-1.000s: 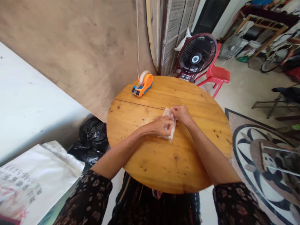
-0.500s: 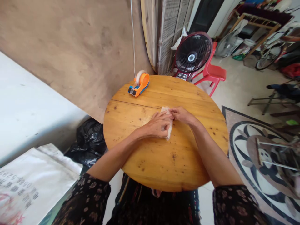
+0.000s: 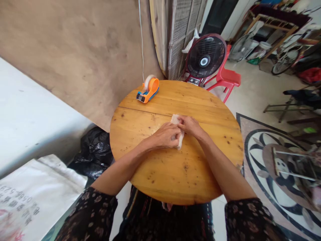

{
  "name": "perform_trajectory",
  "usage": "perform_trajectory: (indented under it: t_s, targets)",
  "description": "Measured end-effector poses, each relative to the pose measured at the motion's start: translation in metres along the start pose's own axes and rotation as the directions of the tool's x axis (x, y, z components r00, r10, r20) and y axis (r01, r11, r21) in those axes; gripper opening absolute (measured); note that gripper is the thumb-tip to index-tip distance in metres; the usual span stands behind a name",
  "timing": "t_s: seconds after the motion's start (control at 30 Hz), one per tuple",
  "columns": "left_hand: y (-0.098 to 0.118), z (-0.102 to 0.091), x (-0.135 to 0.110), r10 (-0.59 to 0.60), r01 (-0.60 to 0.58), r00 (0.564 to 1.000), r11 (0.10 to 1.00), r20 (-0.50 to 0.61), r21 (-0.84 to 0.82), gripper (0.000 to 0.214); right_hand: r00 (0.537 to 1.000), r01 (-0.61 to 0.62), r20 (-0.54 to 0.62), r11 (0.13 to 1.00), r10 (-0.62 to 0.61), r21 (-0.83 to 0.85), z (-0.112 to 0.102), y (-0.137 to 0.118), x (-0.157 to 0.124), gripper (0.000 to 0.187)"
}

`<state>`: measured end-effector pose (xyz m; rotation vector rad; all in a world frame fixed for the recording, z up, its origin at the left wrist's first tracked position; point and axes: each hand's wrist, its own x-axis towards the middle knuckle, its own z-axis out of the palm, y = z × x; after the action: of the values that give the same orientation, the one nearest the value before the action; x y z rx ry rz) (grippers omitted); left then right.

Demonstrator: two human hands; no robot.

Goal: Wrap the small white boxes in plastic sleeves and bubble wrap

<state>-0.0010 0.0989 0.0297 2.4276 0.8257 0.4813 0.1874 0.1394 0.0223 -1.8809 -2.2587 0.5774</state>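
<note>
Whitish packet [image 3: 180,141] half-hidden beneath fingers [image 3: 175,128]

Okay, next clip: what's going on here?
A person has both bare hands on a small, pale, flat bundle lying on a round wooden table. The left hand lies across its middle, and the right hand is at its right edge, fingers close to the left's. Just what the bundle is can't be made out. An orange and blue tape dispenser stands untouched near the table's far left edge.
</note>
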Motion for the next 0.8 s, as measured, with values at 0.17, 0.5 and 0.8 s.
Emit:
perform_trajectory:
  t_s: [0.17,0.5,0.8]
  targets:
    - [0.003,-0.002,-0.002,-0.035,0.035,0.999,0.999,0.031,-0.030,0.006,0.999,0.032,-0.024,0.999,-0.031,0.032,0.002,0.005,-0.003,0.025]
    - [0.001,-0.001,-0.003,-0.031,0.031,0.999,0.999,0.018,-0.040,0.007,0.951,-0.109,-0.286,0.993,0.116,0.041,0.018,0.004,-0.004,0.026]
    - [0.000,0.001,-0.003,-0.021,0.022,1.000,0.999,0.011,-0.032,0.006,0.962,-0.229,-0.178,0.966,0.206,-0.118,0.000,0.002,0.007,0.029]
